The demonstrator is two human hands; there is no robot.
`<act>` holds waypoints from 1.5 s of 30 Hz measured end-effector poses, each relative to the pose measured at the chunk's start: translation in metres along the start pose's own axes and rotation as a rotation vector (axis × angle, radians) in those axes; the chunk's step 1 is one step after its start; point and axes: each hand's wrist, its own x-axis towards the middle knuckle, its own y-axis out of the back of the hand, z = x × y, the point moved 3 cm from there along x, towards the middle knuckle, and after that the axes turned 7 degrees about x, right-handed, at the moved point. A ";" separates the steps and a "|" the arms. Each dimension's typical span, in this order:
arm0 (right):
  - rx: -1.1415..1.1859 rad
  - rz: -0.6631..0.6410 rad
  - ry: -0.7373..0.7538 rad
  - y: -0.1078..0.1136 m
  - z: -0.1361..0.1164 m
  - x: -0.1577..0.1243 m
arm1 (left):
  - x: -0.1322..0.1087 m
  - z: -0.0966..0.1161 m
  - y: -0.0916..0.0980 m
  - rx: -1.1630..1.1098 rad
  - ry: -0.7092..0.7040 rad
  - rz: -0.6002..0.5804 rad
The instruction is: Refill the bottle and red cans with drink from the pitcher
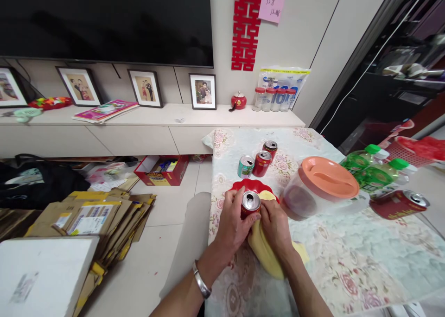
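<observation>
**Desk:** What does the frame show?

**Photographer:** A person at a table covered with a floral cloth (347, 256) grips a red drink can (251, 204) in the left hand (232, 222), fingers curled around its body. The right hand (274, 224) presses a yellow cloth (264, 250) against the can's side, fingers closed on the fabric. The can sits upright between both hands, above the near left edge of the table, just in front of a red dish (252, 186).

**Desk:** What surrounds it?

**Photographer:** Three more cans (259, 159) stand together farther back. A clear pitcher with an orange lid (321, 185) stands just to the right of the hands. Beyond it lie green-capped bottles (368, 168) and another red can on its side (398, 202). A silver bangle (201, 280) circles the left wrist.

**Desk:** Judging by the picture, what makes this wipe go well?

**Photographer:** Likely a firm hold with the left hand so the can does not tip, since its top appears open, though the tab is too small to read clearly. The cloth should wrap the curved wall and the can be turned against it, so every side is reached. Keeping the can over the table, not past the edge, seems wise, and the pitcher is close enough that the right elbow should stay tucked in.

**Desk:** Anything unclear?

**Photographer:** Whether the can is full, and what is on its surface, cannot be told.
</observation>
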 end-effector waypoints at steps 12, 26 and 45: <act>0.152 0.114 0.042 0.023 -0.035 -0.004 | 0.000 0.005 0.010 -0.114 0.026 0.003; 0.162 -0.058 0.001 0.000 0.007 0.024 | 0.000 0.008 0.012 -0.128 0.000 -0.093; 0.012 -0.100 -0.010 0.000 0.005 0.003 | -0.004 0.001 -0.001 -0.063 0.033 -0.004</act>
